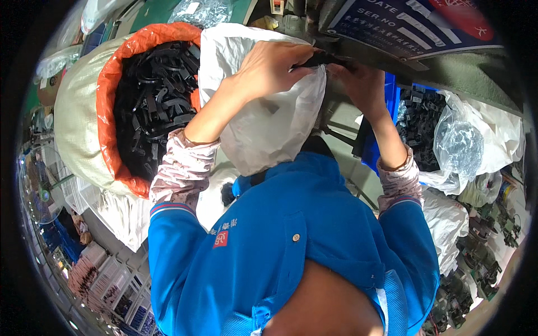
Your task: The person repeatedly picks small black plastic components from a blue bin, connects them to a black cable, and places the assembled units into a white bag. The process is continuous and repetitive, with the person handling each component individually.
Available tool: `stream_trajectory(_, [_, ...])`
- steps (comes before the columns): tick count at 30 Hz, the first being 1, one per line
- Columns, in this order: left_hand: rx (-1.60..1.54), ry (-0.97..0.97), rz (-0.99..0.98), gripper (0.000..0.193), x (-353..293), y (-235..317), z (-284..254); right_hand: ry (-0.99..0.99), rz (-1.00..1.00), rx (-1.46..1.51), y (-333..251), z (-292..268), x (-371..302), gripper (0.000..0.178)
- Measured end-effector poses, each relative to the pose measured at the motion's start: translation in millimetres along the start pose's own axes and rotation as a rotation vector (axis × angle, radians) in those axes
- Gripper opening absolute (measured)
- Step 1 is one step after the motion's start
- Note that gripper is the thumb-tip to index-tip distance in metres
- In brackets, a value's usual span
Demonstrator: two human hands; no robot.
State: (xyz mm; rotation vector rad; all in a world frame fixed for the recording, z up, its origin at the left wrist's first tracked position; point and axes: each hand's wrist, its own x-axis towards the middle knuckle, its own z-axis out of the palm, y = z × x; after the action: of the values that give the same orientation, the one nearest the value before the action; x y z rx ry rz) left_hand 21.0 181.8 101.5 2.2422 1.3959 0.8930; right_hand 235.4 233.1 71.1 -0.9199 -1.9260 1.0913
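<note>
Left hand (274,66) and right hand (363,87) are raised near each other, fingers closed narrowly on one black part (323,58). Left of them stands an orange-rimmed sack (107,106) of black pieces (162,103); a smaller white bag (269,131) hangs beneath the left hand. Between the hands, the part's long axis runs roughly left to right, an end toward each; which end is its front, I cannot tell.
</note>
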Motion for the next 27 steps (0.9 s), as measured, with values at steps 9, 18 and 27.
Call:
stream_trajectory(9, [-0.086, -0.062, -0.058, 0.023, -11, -16, -3, -0.051, 0.176, 0.109, 4, -2, 1, 0.024])
stream_trajectory(18, [-0.15, -0.083, -0.116, 0.019, -12, -8, -11, -0.104, -0.411, -1.055, 138, -14, 42, 0.033])
stream_trajectory(27, [-0.132, -0.084, -0.047, 0.024, -16, -21, -6, -0.292, -0.076, -1.095, 115, 9, 27, 0.041])
